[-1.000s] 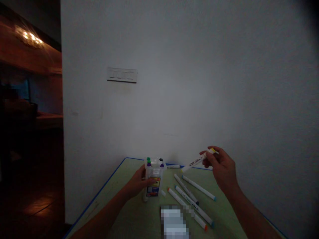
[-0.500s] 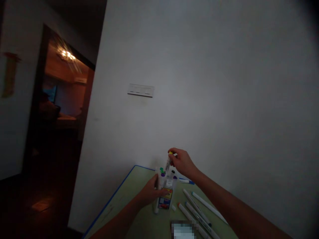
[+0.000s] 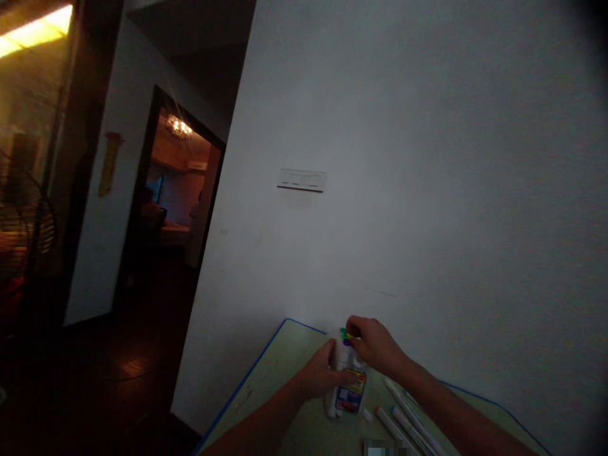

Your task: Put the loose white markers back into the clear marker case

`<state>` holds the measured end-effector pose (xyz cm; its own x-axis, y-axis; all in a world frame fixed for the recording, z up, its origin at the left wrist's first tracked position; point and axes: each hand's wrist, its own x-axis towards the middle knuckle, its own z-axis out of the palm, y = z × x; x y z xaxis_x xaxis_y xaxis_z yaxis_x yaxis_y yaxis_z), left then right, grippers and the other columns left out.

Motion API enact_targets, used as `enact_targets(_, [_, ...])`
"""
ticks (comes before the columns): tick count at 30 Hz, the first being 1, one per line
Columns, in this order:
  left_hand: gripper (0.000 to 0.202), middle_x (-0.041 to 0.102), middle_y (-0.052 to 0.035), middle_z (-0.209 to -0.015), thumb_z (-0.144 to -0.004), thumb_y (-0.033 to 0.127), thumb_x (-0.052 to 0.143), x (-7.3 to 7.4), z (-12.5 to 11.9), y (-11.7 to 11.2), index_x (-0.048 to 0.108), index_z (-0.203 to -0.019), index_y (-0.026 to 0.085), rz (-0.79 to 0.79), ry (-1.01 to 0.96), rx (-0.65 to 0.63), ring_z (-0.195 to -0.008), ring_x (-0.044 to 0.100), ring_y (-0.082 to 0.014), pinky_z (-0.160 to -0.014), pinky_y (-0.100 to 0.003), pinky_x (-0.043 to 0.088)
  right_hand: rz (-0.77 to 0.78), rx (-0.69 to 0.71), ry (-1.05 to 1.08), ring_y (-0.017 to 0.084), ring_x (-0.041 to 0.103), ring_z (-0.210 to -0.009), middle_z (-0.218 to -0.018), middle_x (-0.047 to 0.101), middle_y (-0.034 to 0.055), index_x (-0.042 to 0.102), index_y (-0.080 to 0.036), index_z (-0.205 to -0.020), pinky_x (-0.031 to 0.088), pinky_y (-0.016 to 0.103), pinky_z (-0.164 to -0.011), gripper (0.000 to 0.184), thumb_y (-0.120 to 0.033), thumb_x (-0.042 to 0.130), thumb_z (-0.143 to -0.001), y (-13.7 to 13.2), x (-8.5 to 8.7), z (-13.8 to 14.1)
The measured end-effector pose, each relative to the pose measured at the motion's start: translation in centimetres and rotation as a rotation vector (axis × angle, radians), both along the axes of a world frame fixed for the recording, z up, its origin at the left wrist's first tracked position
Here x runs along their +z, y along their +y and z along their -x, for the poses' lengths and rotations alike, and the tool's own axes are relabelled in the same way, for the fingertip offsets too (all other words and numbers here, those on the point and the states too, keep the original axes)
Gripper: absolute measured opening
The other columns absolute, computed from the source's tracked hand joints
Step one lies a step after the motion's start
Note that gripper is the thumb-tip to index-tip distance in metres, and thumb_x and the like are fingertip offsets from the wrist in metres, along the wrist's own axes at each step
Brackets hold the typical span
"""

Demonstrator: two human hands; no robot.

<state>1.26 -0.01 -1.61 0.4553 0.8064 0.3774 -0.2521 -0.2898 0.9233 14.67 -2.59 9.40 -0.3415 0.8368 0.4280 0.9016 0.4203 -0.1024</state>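
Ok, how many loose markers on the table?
3 clearly, right of the holder: an orange-ended marker, a teal-ended marker beside it, and another marker beyond. More may be hidden behind the right forearm.

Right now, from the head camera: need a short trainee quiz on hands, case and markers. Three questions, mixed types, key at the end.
1. Which hand grips the clear case around its side?
2. True or false: the right hand is at the base of the case.
3. Fill in: in the picture, the loose markers on the table lie to the ____ of the case.

Key:
1. The left hand.
2. False; it is at the top.
3. Right.
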Motion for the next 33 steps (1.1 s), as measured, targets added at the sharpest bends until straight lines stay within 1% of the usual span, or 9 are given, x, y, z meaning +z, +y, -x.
enact_targets(7, [0.064, 0.06, -0.0025, -0.088, -0.05, 0.037, 0.084, 0.4, 0.0, -0.4, 0.052, -0.099, 0.014, -0.002, -0.027, -0.012, -0.08, 0.057, -0.0176, -0.071, -0.028, 0.045, 0.028, 0.005, -0.069, 0.019, 0.06, -0.077, -0.083, 0.068, 0.0083, 0.067, -0.016, -0.079, 0.04, 0.027, -0.07, 0.016, -0.018, 0.051, -0.075, -0.6, 0.8, -0.2])
enact_targets(10, [0.065, 0.061, -0.0023, -0.089, -0.049, 0.037, 0.084, 0.8, 0.0, -0.8, 0.052, -0.1, 0.013, 0.007, -0.034, -0.02, -0.081, 0.058, -0.018, -0.072, -0.028, 0.045, 0.016, 0.054, -0.004, 0.019, 0.061, -0.084, -0.095, 0.068, 0.0095, 0.067, -0.016, -0.093, 0.043, 0.028, -0.074, 0.024, -0.024, 0.05, -0.079, -0.4, 0.9, -1.0])
enact_targets(13, [0.068, 0.063, -0.004, -0.093, -0.048, 0.036, 0.085, 1.2, 0.1, -1.1, 0.052, -0.103, 0.012, 0.026, -0.035, -0.032, -0.085, 0.059, -0.0198, -0.075, -0.03, 0.046, -0.019, 0.033, 0.08, 0.019, 0.062, -0.087, -0.102, 0.066, 0.011, 0.064, -0.013, -0.106, 0.046, 0.03, -0.078, 0.034, -0.028, 0.045, -0.081, 0.2, 0.3, -3.2])
enact_targets(16, [0.07, 0.064, -0.0066, -0.1, -0.047, 0.035, 0.085, 1.3, 0.2, -1.2, 0.051, -0.104, 0.012, 0.046, -0.035, -0.038, -0.089, 0.06, -0.0222, -0.077, -0.032, 0.047, 0.0, -0.092, 0.111, 0.021, 0.063, -0.09, -0.104, 0.067, 0.0134, 0.064, -0.01, -0.107, 0.047, 0.032, -0.083, 0.039, -0.029, 0.039, -0.083, 0.8, -2.0, -7.0])
enact_targets(21, [0.069, 0.066, -0.0077, -0.1, -0.047, 0.034, 0.086, 1.2, 0.2, -1.2, 0.053, -0.103, 0.013, 0.067, -0.022, -0.044, -0.092, 0.061, -0.0246, -0.078, -0.034, 0.048, 0.189, -0.33, 0.002, 0.025, 0.06, -0.105, -0.116, 0.064, 0.0135, 0.061, -0.012, -0.117, 0.044, 0.037, -0.093, 0.045, -0.03, 0.036, -0.084, 0.1, -10.2, -13.6])
enact_targets(23, [0.07, 0.066, -0.008, -0.101, -0.046, 0.034, 0.086, 1.1, 0.2, -1.1, 0.053, -0.104, 0.013, 0.073, -0.014, -0.033, -0.092, 0.061, -0.0253, -0.078, -0.035, 0.048, 0.274, -0.352, 0.013, 0.025, 0.058, -0.11, -0.121, 0.061, 0.011, 0.06, -0.016, -0.12, 0.043, 0.037, -0.096, 0.048, -0.037, 0.035, -0.086, -0.5, -13.3, -15.2])
enact_targets(25, [0.071, 0.065, -0.0085, -0.102, -0.045, 0.034, 0.086, 1.0, 0.2, -1.0, 0.054, -0.104, 0.013, 0.077, -0.004, -0.019, -0.093, 0.061, -0.0256, -0.078, -0.035, 0.048, 0.319, -0.314, 0.043, 0.023, 0.055, -0.115, -0.125, 0.058, 0.0073, 0.059, -0.019, -0.122, 0.042, 0.033, -0.099, 0.051, -0.043, 0.031, -0.087, -1.0, -15.5, -16.1])
enact_targets(28, [0.07, 0.065, -0.0087, -0.102, -0.045, 0.034, 0.086, 1.0, 0.1, -1.0, 0.054, -0.103, 0.012, 0.076, 0.009, -0.004, -0.094, 0.061, -0.0253, -0.078, -0.034, 0.048, 0.289, -0.299, 0.088, 0.022, 0.054, -0.115, -0.125, 0.058, 0.0056, 0.061, -0.02, -0.12, 0.041, 0.032, -0.099, 0.051, -0.043, 0.029, -0.087, -1.4, -16.8, -16.9])
enact_targets(33, [0.069, 0.065, -0.0094, -0.102, -0.046, 0.035, 0.086, 1.2, 0.1, -1.1, 0.055, -0.103, 0.012, 0.067, 0.026, 0.011, -0.093, 0.061, -0.0254, -0.079, -0.036, 0.047, 0.246, -0.291, 0.101, 0.025, 0.06, -0.107, -0.118, 0.064, 0.0064, 0.066, -0.021, -0.113, 0.045, 0.034, -0.093, 0.046, -0.036, 0.032, -0.085, -1.7, -16.8, -17.9])
